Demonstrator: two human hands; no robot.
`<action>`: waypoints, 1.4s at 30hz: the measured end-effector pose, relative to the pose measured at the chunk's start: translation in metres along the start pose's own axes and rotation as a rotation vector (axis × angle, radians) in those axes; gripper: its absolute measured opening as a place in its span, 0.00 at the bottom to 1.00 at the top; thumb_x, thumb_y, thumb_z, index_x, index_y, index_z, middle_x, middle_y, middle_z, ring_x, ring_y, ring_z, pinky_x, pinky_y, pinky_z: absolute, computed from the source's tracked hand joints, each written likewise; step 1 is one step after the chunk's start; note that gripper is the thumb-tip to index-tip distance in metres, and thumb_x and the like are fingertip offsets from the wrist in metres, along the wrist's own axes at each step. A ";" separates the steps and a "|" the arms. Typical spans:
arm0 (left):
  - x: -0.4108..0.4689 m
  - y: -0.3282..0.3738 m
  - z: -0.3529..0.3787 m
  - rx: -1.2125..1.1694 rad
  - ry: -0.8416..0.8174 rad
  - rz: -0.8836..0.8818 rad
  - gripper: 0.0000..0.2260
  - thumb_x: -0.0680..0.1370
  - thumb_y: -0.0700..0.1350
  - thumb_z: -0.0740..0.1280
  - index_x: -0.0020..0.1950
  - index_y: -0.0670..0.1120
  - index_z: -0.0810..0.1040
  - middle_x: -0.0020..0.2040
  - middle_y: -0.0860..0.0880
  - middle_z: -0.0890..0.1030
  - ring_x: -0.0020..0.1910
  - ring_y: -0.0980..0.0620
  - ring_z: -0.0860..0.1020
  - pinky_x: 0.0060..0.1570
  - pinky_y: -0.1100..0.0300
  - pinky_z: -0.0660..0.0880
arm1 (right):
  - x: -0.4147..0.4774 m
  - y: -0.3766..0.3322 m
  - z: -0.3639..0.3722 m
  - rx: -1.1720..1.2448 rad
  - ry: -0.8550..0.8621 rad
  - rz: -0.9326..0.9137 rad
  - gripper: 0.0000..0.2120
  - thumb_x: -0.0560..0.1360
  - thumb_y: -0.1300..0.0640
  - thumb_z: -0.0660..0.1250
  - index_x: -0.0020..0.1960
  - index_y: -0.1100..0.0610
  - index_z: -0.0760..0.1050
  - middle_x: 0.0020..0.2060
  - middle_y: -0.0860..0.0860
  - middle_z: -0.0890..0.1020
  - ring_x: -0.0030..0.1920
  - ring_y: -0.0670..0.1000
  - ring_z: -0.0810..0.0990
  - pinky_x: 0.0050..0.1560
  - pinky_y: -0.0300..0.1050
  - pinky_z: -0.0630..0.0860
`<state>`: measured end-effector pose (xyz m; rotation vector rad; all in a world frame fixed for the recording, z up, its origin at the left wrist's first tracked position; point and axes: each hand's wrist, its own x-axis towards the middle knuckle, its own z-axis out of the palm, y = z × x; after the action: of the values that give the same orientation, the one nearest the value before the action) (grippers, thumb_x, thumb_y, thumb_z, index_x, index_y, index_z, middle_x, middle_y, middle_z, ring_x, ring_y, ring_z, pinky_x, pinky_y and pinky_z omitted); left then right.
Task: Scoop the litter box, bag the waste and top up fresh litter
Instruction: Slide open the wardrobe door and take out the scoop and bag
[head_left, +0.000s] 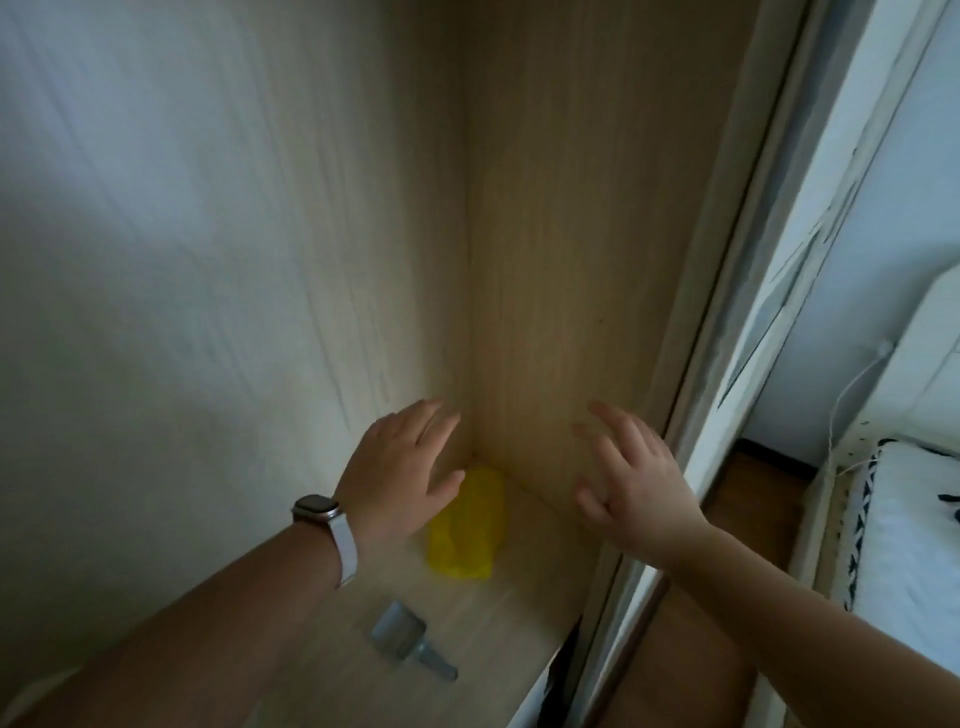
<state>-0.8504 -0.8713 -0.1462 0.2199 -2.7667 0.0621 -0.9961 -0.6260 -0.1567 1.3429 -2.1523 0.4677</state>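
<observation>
Left hand (402, 467) and right hand (631, 483) hover, fingers spread, empty, over a crumpled yellow plastic bag (467, 525) in the back corner of the pale wooden shelf (519, 623); small grey plastic scoop (410, 642) nearer its front edge.

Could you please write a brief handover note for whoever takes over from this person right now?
Left hand: open, empty, over the yellow plastic bundle.
Right hand: open, empty, near the right wall.
Bundle lies in the back corner of the shelf; grey scoop lies nearer the front, untouched.
No litter box in view.
Nothing visibly done; left: probably fetch both, then scoop, bag, top up.
</observation>
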 end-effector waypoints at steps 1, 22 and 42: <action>-0.014 -0.007 0.008 -0.009 -0.032 -0.044 0.28 0.76 0.60 0.59 0.71 0.46 0.71 0.72 0.44 0.70 0.70 0.43 0.71 0.64 0.44 0.71 | 0.000 -0.005 0.010 0.002 -0.098 0.027 0.26 0.73 0.46 0.60 0.66 0.58 0.72 0.66 0.59 0.73 0.63 0.60 0.74 0.59 0.57 0.75; -0.167 -0.031 0.201 -0.148 -0.669 -0.865 0.29 0.79 0.59 0.58 0.78 0.49 0.59 0.79 0.46 0.59 0.77 0.46 0.58 0.72 0.51 0.60 | -0.018 -0.029 0.279 0.083 -0.915 -0.138 0.26 0.76 0.42 0.58 0.70 0.55 0.69 0.68 0.57 0.71 0.67 0.59 0.69 0.62 0.51 0.70; -0.160 0.011 0.412 -0.547 -0.717 -1.349 0.25 0.80 0.60 0.56 0.75 0.51 0.63 0.73 0.49 0.69 0.71 0.47 0.67 0.67 0.51 0.67 | -0.056 -0.009 0.477 0.023 -0.998 -0.170 0.26 0.74 0.42 0.62 0.67 0.55 0.69 0.63 0.58 0.72 0.62 0.61 0.71 0.54 0.53 0.72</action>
<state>-0.8498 -0.8665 -0.5886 2.1238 -2.4199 -1.2555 -1.0973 -0.8556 -0.5661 2.0228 -2.7182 -0.3452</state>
